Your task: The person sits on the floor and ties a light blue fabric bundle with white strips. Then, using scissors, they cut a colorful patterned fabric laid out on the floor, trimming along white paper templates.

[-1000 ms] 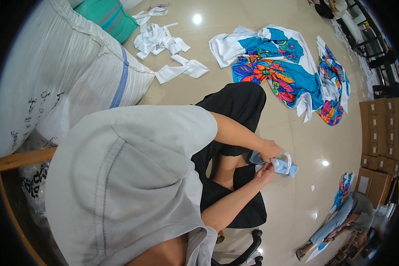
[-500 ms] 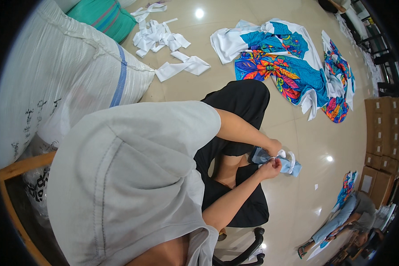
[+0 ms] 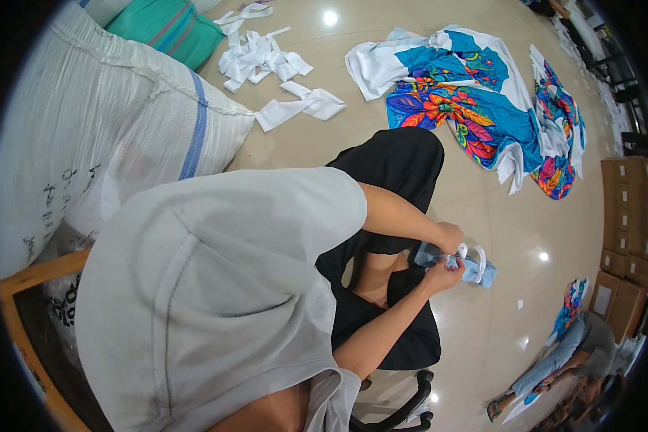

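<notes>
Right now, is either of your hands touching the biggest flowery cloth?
No, the flowery cloth lies on the floor, apart from the left hand and right hand, both at a light blue thing.

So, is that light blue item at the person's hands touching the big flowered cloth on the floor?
Apart. The head view shows a plain gap: tan floor between the light blue item and the big flowered cloth.

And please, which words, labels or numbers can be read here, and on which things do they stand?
White sack: black handwritten marks, too blurred to quote.
Plastic bag: bold black print, partly hidden, no full word shows.
Cardboard boxes: pale labels, too small to read.
Wooden frame: possible small marking, unreadable.
</notes>
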`<state>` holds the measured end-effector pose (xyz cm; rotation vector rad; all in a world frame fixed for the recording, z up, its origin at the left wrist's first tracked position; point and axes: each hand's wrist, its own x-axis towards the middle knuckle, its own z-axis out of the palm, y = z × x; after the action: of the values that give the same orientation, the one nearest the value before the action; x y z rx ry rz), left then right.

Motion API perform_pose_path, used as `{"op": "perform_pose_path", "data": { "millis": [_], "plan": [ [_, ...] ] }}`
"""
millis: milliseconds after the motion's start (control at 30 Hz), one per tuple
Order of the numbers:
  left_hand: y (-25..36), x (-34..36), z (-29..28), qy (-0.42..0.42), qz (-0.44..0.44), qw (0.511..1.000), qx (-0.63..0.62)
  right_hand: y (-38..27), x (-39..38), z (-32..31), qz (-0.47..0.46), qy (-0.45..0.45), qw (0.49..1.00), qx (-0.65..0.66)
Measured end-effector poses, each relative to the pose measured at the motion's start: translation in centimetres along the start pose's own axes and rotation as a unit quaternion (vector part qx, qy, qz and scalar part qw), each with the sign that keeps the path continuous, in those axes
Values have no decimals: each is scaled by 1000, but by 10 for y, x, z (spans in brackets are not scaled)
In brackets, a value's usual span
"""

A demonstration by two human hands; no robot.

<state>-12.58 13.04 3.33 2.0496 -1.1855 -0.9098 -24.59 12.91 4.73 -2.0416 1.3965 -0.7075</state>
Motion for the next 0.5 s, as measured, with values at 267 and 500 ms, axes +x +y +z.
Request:
{"op": "perform_pose_path", "data": {
  "millis": [267,500],
  "plan": [
    [3,6,3,84,16,996,-22,18,-9,-8,64,-36,997,-9],
    [-7,21,12,81,0,996,-33,4,-11,-7,48,-63,995,-62]
  ]
}}
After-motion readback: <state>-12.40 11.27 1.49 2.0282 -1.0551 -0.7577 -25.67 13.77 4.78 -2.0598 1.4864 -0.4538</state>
